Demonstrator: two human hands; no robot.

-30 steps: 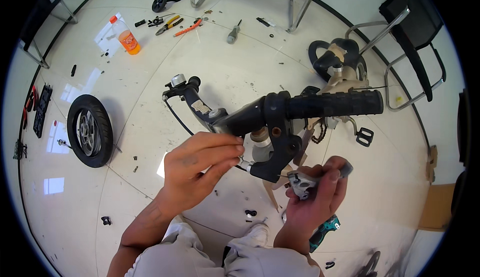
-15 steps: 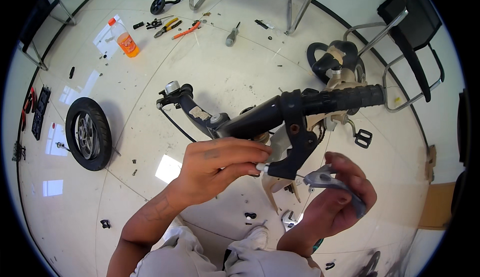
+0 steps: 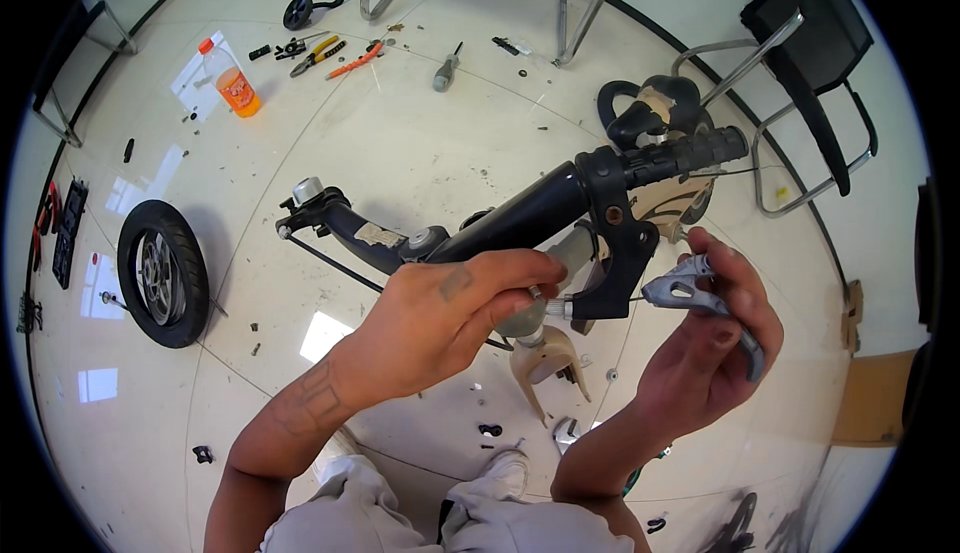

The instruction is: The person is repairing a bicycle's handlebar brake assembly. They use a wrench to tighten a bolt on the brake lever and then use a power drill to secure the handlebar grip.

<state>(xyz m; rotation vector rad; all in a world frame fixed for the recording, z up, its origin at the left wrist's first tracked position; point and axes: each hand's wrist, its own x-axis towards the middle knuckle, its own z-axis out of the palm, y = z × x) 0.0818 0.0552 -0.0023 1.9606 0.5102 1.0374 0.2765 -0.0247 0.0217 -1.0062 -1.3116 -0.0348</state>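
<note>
Loose wheel (image 3: pixel 158 274): flat on the floor at far left, well apart from the work
Left hand (image 3: pixel 440 318): fingertips pinched narrow on the small barrel fitting at the brake clamp's (image 3: pixel 612 253) lower end
Handlebar (image 3: pixel 520 218): raised in mid-view, bell end left, rubber grip (image 3: pixel 690 153) right
Right hand (image 3: pixel 705 338): fingers curled around the grey brake lever (image 3: pixel 690 293), just beside the clamp
Progress: by my judgement the lever is off the clamp and not yet seated; the cable is still to be settled
Room: bare floor (image 3: pixel 420 143) beyond the bar; chair legs and scattered tools lie near the far edge
</note>
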